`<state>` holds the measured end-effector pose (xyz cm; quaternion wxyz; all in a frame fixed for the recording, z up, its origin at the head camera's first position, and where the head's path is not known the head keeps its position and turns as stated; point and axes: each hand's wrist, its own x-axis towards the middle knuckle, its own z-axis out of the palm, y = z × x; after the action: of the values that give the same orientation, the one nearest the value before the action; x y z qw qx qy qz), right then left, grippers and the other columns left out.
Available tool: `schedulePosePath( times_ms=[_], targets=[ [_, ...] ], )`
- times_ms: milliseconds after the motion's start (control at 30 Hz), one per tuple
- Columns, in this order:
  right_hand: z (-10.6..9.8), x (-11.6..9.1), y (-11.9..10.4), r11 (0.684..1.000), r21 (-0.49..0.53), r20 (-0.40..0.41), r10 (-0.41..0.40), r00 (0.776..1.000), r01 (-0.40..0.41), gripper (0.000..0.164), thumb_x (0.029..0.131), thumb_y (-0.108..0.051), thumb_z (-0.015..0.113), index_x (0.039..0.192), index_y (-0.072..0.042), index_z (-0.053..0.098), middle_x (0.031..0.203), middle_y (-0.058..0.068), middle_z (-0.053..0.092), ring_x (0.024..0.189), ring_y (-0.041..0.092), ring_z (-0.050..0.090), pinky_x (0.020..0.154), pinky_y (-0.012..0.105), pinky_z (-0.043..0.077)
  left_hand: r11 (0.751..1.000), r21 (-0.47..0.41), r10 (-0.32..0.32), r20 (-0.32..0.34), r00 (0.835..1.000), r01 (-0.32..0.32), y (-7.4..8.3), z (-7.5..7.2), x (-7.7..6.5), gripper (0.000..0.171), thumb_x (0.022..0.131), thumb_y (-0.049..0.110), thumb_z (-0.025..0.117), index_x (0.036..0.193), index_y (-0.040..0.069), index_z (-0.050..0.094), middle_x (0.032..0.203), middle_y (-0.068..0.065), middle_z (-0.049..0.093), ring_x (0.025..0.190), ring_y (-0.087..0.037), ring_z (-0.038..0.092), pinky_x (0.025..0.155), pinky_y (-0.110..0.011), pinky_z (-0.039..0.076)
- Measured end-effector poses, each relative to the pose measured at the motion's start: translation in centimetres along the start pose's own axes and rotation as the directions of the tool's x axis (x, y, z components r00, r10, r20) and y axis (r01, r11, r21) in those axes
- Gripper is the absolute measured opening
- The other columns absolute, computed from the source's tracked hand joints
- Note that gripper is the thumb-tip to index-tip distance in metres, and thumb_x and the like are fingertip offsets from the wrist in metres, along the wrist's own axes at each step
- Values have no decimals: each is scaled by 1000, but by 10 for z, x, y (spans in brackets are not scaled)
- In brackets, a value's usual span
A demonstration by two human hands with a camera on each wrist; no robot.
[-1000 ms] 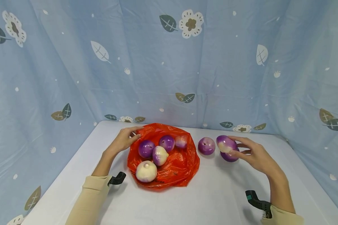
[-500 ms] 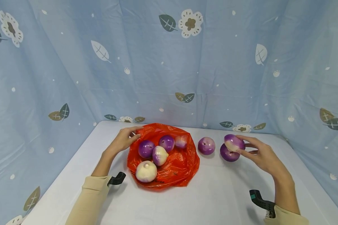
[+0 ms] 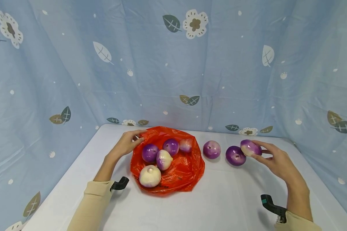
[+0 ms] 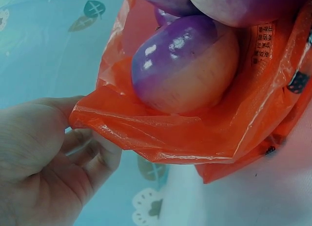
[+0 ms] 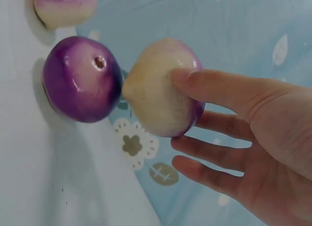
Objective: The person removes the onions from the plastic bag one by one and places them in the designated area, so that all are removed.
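My right hand [image 3: 277, 158] holds a turnip [image 3: 251, 148], purple above and cream at its pointed end, between thumb and fingers. In the right wrist view the turnip [image 5: 158, 89] has its tip beside a purple turnip [image 5: 80, 80]; whether they touch I cannot tell. That purple turnip [image 3: 235, 156] sits on the table with another turnip [image 3: 212, 149] to its left. On the far left rim of a red plastic bag [image 3: 188, 176], my left hand [image 3: 127, 142] pinches the edge. Several turnips lie in the bag, among them a cream one [image 3: 150, 176].
The white table [image 3: 214, 205] runs back to a blue patterned curtain [image 3: 150, 73] that also closes off both sides. Black wrist mounts [image 3: 273, 208] stick out from both forearms near the sleeves.
My right hand has carried its turnip to the right, past the purple turnip on the table, which now shows fully. The left hand and the bag stay as they were.
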<state>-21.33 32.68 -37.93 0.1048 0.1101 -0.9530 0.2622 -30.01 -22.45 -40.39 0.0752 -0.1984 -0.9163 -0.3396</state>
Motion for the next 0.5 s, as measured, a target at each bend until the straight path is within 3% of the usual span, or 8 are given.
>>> schedulePosePath(
  times_ms=[133, 500],
  targets=[
    [0, -1, 5, 999, -5, 29, 47, 998, -47, 58, 92, -32, 69, 142, -11, 50, 137, 29, 52, 114, 55, 55, 82, 63, 53, 1000, 1, -1, 0, 1000, 1, 0, 0, -1, 41, 94, 14, 65, 135, 10, 60, 97, -10, 70, 80, -19, 64, 60, -20, 54],
    [8, -1, 22, 993, -38, 85, 115, 990, -112, 63, 93, -38, 66, 143, -7, 47, 139, 31, 49, 116, 55, 53, 82, 64, 52, 1000, 1, 1, -7, 1000, -1, 1, 0, -1, 40, 94, 14, 66, 133, 10, 61, 98, -10, 70, 80, -21, 65, 60, -20, 54]
  ],
)
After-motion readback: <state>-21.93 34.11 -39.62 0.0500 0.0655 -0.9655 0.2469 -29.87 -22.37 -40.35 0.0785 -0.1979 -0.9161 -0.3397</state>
